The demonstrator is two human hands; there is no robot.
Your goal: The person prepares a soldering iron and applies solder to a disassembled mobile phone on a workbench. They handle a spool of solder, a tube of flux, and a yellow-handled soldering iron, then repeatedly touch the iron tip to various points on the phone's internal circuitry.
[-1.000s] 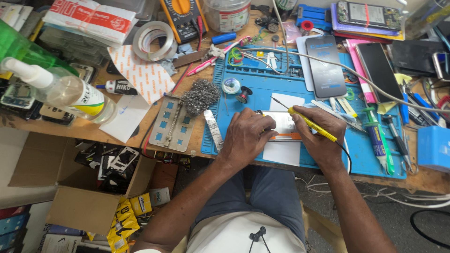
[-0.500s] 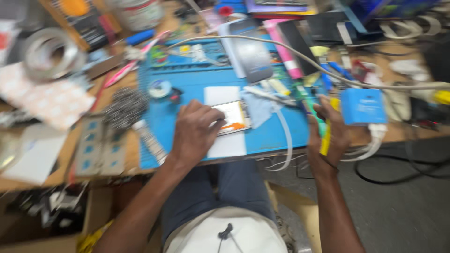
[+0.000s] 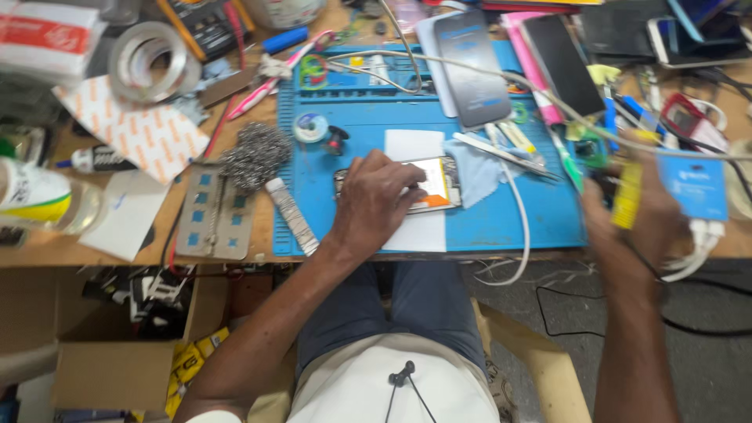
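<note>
Left hand (image 3: 374,200) presses flat on the opened phone (image 3: 429,183); right hand (image 3: 636,205) – blurred – grips a yellow tool (image 3: 627,196)

Opened phone (image 3: 429,184) flat on blue mat (image 3: 540,219)

Tape roll (image 3: 149,56); steel wool (image 3: 256,155); glue bottle (image 3: 43,196).

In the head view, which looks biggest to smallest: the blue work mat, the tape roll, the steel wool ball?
1. Blue work mat, by far.
2. Tape roll.
3. Steel wool ball, only slightly smaller than the roll; unsure.
</note>
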